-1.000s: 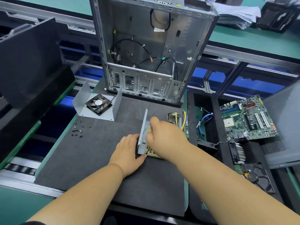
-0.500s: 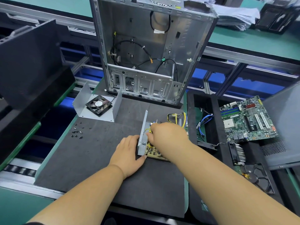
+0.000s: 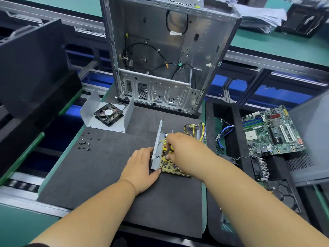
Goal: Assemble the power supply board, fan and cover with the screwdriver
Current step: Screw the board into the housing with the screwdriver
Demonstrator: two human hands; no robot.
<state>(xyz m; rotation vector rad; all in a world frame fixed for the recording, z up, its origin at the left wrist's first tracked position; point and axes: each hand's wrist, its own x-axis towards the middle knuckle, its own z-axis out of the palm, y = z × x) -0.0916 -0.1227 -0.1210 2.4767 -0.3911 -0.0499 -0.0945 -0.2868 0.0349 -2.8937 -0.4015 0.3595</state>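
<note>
a: left hand [image 3: 141, 168]?
b: flat on the dark mat [image 3: 99, 168], fingers straight against the upright metal bracket [image 3: 157, 148], thumb tip at its near corner.
a: right hand [image 3: 185, 150]?
b: over the power board [image 3: 171, 166], fingers curled down among the parts; cannot tell what is pinched, if anything.
a: board?
b: mid-mat, beside the bracket. fan [image 3: 109, 114] in a metal cover [image 3: 89, 111] far left, screws [image 3: 84, 143] nearer, open case [image 3: 160, 50] behind.
</note>
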